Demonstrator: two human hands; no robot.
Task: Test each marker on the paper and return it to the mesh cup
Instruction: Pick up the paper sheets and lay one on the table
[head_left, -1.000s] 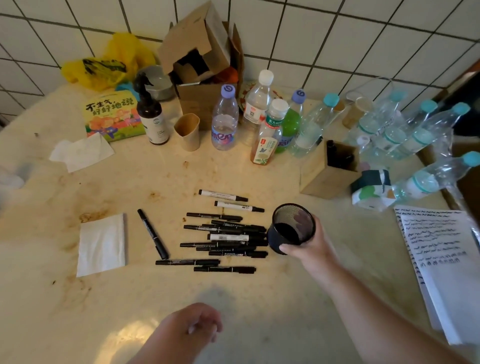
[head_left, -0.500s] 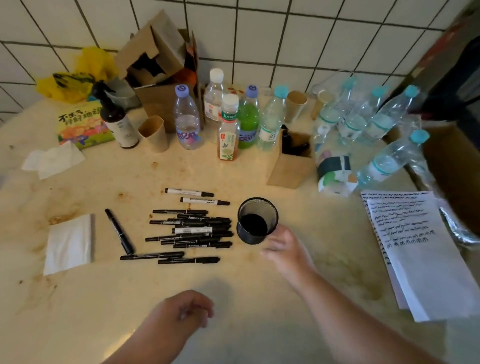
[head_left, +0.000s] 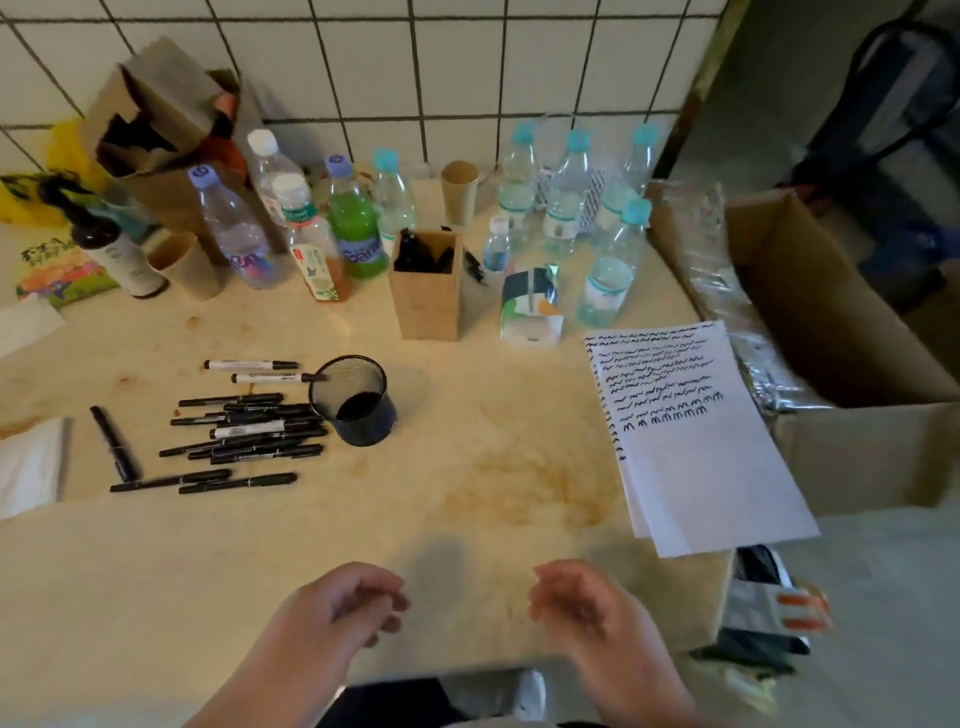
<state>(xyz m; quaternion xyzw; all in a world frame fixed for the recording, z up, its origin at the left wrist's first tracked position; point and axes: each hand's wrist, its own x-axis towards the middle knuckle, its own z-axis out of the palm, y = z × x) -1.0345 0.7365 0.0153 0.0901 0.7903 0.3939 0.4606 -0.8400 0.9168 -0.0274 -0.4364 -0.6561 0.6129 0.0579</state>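
Observation:
The black mesh cup (head_left: 358, 400) stands upright and empty on the table, left of centre. Several black and white markers (head_left: 244, 431) lie in a heap just left of it, one white marker's tip reaching the cup's rim. A thicker black marker (head_left: 115, 442) lies apart further left. The white paper (head_left: 691, 431), covered in black squiggles on its upper half, lies at the right table edge. My left hand (head_left: 343, 608) and my right hand (head_left: 582, 608) hover near the table's front edge with loosely curled fingers, holding nothing.
Several plastic bottles (head_left: 358, 223), paper cups and a brown pen box (head_left: 427, 291) line the back by the tiled wall. An open cardboard box (head_left: 841, 332) sits at the right. White tissues (head_left: 28, 467) lie at the left edge.
My right hand has let go of the mesh cup and drawn back to the front edge beside my left hand. The view has swung right, showing the whole paper.

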